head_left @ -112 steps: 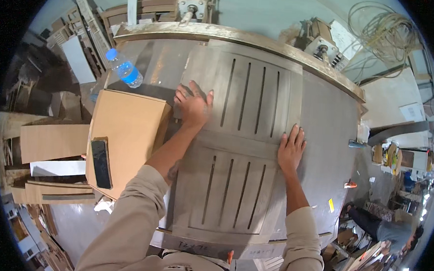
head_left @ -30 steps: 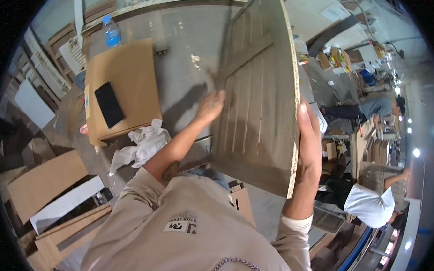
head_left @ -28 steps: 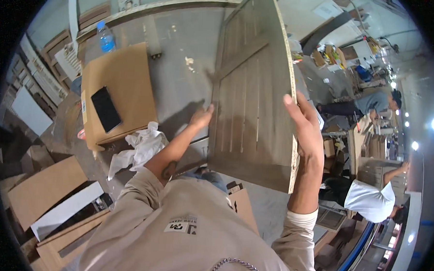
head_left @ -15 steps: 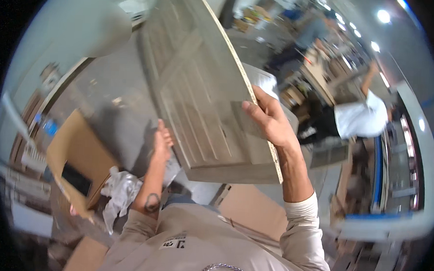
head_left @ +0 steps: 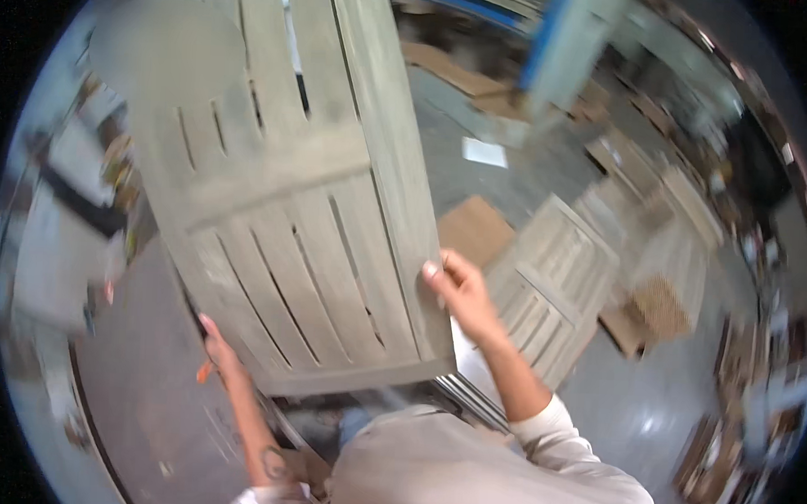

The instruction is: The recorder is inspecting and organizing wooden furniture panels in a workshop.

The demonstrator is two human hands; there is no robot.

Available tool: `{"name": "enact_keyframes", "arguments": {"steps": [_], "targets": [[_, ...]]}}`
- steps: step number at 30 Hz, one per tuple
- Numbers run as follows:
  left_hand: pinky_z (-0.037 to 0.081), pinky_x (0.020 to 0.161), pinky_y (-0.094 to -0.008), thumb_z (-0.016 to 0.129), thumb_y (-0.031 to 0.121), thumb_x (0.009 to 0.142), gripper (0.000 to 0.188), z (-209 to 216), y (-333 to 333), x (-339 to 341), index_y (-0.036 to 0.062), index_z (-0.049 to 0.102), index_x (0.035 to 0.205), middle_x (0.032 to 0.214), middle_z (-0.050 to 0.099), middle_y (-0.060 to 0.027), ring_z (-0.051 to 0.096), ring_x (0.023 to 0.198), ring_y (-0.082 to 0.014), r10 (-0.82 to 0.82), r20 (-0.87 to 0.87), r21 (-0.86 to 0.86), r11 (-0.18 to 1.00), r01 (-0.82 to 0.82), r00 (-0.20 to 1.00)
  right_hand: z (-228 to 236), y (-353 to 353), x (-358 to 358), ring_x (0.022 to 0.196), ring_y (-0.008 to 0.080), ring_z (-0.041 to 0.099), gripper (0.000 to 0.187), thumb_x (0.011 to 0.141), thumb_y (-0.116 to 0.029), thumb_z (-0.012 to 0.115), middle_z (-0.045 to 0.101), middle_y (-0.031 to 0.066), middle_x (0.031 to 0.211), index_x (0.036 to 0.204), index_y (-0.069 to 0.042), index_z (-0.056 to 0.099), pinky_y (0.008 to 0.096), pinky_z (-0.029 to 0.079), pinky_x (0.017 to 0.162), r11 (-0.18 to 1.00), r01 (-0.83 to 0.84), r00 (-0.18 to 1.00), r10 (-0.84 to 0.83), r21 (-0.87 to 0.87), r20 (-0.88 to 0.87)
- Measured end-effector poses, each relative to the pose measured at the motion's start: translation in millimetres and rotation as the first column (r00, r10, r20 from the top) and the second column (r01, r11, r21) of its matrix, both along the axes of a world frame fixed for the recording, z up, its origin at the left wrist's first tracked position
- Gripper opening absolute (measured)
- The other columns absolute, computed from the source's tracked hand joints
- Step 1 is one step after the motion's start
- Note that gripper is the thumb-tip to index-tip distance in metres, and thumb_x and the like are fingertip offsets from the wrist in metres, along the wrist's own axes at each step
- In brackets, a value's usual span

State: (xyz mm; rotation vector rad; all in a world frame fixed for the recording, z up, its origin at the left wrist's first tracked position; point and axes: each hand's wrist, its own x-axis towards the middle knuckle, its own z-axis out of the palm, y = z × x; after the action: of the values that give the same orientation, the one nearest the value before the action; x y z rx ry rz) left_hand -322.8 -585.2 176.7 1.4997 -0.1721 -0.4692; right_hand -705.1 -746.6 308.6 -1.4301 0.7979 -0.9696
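A large grey-brown wooden panel (head_left: 272, 179) with slots between its slats is held up before me, tilted, its lower end close to my body. My right hand (head_left: 465, 291) grips the panel's right edge near the bottom, thumb on the facing side and fingers round the edge. At the lower left edge is my left hand (head_left: 222, 348), thumb up against the panel. Its other fingers are mostly hidden behind. A small orange thing (head_left: 205, 372) shows beside that hand, too blurred to name.
A similar slatted panel (head_left: 555, 281) leans at the right, near cardboard (head_left: 475, 230) and a stack of boards (head_left: 667, 291). A blue-and-white pillar (head_left: 565, 56) rises at the far right. White paper (head_left: 484, 152) lies on the floor, and a brown surface (head_left: 138, 348) lies at the left.
My view has swung round to another part of the workshop. The panel has turned from a steep slant to show its slatted face more squarely. My left hand now meets its left edge.
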Motion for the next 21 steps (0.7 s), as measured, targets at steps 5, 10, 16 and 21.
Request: {"name": "enact_keyframes", "arguments": {"steps": [5,10,16,21], "targets": [[0.047,0.085,-0.0312,0.053,0.051,0.095,0.061,-10.4,-85.3,-195.8,-0.0076,0.067,0.107,0.101,0.068,-0.0124,0.061,0.089,-0.0206,-0.419,0.074,0.365,0.856,0.366,0.905,-135.5,29.0,-168.2,0.072,0.0134,0.047,0.039,0.093,-0.035,0.06,0.06,0.0079,0.075,0.092,0.004,0.067,0.0301,0.041,0.066,0.682,0.729,0.654,-0.668,0.059,-0.356],[0.044,0.092,-0.0385,0.049,0.061,0.091,0.07,-63.4,-143.3,-305.4,-0.0052,0.066,0.108,0.109,0.067,-0.0227,0.063,0.101,-0.032,-0.782,0.088,0.641,0.518,0.566,0.617,-207.1,92.9,-290.8,0.075,0.0184,0.054,0.048,0.09,-0.037,0.062,0.061,0.0158,0.077,0.082,0.01,0.062,0.035,0.043,0.071,0.294,0.942,0.336,-0.796,0.163,-0.504],[0.042,0.097,-0.0436,0.047,0.066,0.088,0.075,-82.8,-191.7,-388.8,-0.0022,0.065,0.112,0.114,0.064,-0.0266,0.057,0.113,-0.0406,-0.917,-0.074,0.716,0.225,0.661,0.392,-261.5,121.9,-354.7,0.078,0.0167,0.052,0.043,0.09,-0.034,0.063,0.062,0.0093,0.081,0.085,0.009,0.065,0.0344,0.044,0.073,0.12,0.977,0.193,-0.849,0.177,-0.492],[0.039,0.102,-0.0463,0.045,0.069,0.087,0.081,-103.0,-223.2,-418.7,-0.0019,0.06,0.122,0.125,0.057,-0.0283,0.051,0.121,-0.0418,-0.935,-0.078,0.769,0.164,0.618,0.345,-268.1,108.8,-379.4,0.08,0.0218,0.056,0.042,0.088,-0.032,0.065,0.064,0.0118,0.082,0.087,0.01,0.065,0.0368,0.045,0.076,0.08,0.95,0.227,-0.842,0.303,-0.489]]}}
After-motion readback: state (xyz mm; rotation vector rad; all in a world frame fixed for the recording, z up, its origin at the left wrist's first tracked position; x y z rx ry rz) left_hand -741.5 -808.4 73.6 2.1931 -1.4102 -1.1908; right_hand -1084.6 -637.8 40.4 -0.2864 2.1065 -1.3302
